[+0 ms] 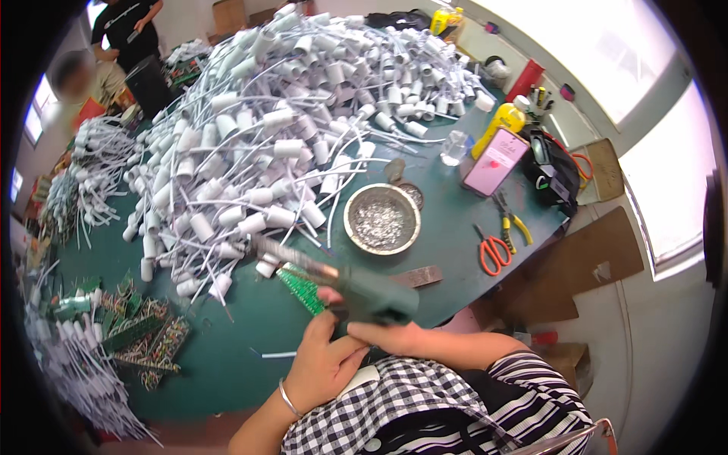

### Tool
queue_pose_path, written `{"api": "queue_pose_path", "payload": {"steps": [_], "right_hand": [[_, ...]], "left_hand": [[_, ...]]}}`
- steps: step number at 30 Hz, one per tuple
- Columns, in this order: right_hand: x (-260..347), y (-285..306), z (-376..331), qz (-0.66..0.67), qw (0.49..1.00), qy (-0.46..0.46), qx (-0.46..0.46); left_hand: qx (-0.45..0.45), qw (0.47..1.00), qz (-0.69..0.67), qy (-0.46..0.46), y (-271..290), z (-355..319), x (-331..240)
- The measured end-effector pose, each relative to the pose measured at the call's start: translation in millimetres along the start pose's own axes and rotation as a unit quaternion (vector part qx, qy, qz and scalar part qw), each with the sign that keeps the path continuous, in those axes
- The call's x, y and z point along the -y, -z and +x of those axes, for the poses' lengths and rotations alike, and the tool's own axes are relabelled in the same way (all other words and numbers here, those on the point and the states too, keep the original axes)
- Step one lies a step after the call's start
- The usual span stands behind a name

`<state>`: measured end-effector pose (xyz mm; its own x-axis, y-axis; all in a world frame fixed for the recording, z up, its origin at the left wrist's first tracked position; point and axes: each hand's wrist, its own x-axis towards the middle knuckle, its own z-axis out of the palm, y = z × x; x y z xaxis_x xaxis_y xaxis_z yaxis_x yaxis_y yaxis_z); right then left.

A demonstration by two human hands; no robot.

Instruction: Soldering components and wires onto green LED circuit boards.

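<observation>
Just in front of my body, my left hand (326,360) is closed, its fingers at the lower end of a narrow green circuit board (299,290) dotted with small solder points. My right hand (387,337) comes in from the right and is closed around a dark green tool with a long metal barrel (379,293). Motion smears the tool, and its exact kind is unclear. Its barrel points left over the board, toward the pile of white cylindrical parts with wires (262,216). Part of both hands' fingers is hidden behind the tool and each other.
A round bowl of silvery bits (381,220) stands beyond my hands. Rightward lie orange-handled scissors (494,255), yellow-handled pliers (509,224), a propped phone (496,161) and a yellow bottle (500,125). Populated circuit boards (148,334) lie left. Two people are at the far left.
</observation>
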<state>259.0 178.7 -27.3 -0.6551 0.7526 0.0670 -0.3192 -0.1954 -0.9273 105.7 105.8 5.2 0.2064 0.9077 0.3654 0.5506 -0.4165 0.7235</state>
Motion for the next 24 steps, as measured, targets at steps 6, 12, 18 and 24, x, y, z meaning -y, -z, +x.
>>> {"api": "queue_pose_path", "payload": {"steps": [6, 12, 18, 24], "right_hand": [[23.5, 16.6, 21.1, 0.086, 0.994, -0.065, 0.025], [42.9, 41.6, 23.4, -0.501, 0.862, 0.057, 0.055], [110.7, 94.3, -21.8, -0.231, 0.971, -0.029, -0.050], [151.5, 138.4, -91.6, -0.337, 0.920, 0.128, -0.154]], "left_hand": [[-0.054, 0.987, 0.071, 0.134, 41.0, -2.8, 1.9], [-0.041, 0.981, -0.026, 0.186, 27.6, -9.3, 21.6], [-0.066, 0.960, -0.157, 0.221, 12.7, -22.8, 39.4], [-0.056, 0.959, -0.108, 0.255, 17.7, -21.2, 45.3]]}}
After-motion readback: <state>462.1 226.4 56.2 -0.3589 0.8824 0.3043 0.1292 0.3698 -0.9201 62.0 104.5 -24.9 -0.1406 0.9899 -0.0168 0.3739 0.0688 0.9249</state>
